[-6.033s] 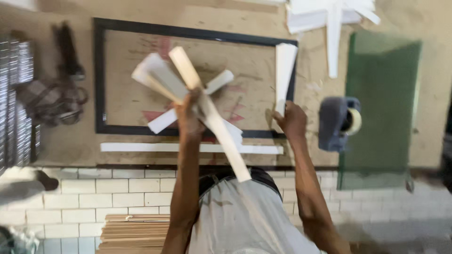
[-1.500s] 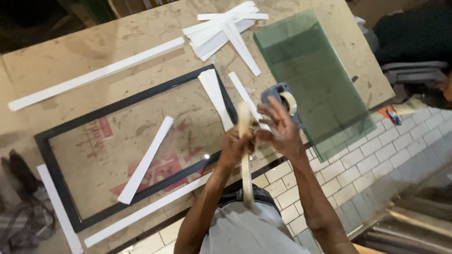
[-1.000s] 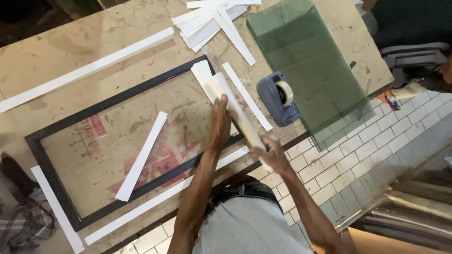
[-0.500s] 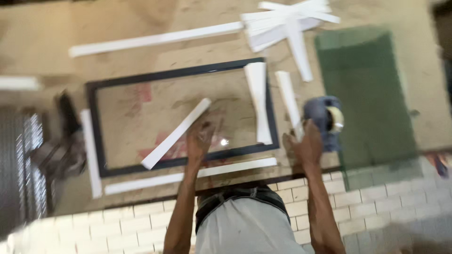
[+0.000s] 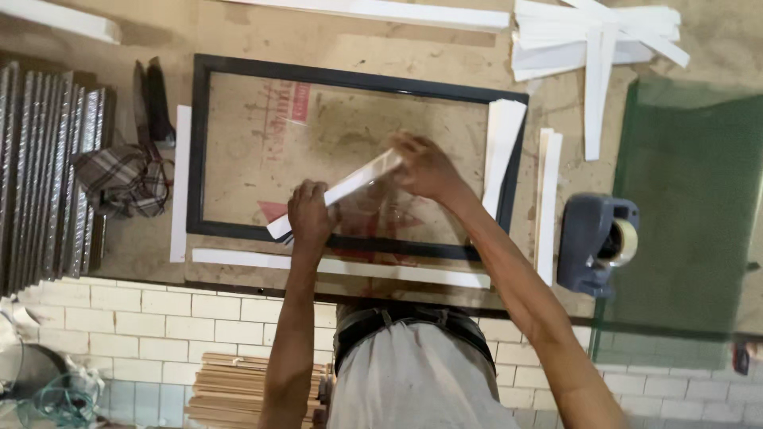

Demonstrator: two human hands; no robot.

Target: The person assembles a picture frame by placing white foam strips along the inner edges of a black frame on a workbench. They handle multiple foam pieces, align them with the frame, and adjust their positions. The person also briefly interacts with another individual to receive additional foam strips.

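Over the middle of the workbench (image 5: 143, 262), both hands are gripping one white strip (image 5: 342, 191) that is slanting across the black frame (image 5: 197, 151), its low end toward 7 o'clock and its high end toward 1 o'clock. The left hand (image 5: 308, 213) is closing its fingers around the strip's lower end, just above the frame's near rail. The right hand (image 5: 425, 167) is curling over the upper end, fingers bent down on it; how tightly they are pinching cannot be told. The strip is hovering or resting over the clear pane inside the frame, which of the two is unclear.

Another white strip (image 5: 342, 268) is lying along the frame's near edge at 6 o'clock, and one (image 5: 180, 183) is lying along its side at 9 o'clock. A stack of strips (image 5: 502, 151) is leaning over the frame's rail at 3 o'clock, with two more strips (image 5: 548, 202) just beyond it. At 4 o'clock from the hands a grey tape dispenser (image 5: 596, 242) is sitting beside a green glass sheet (image 5: 691, 199). A loose pile of strips (image 5: 592, 44) is lying at 1 o'clock, and a long strip (image 5: 381, 9) at 12 o'clock. At 9 o'clock a checked cloth (image 5: 123, 179) is lying bunched next to ribbed silver mouldings (image 5: 44, 175)
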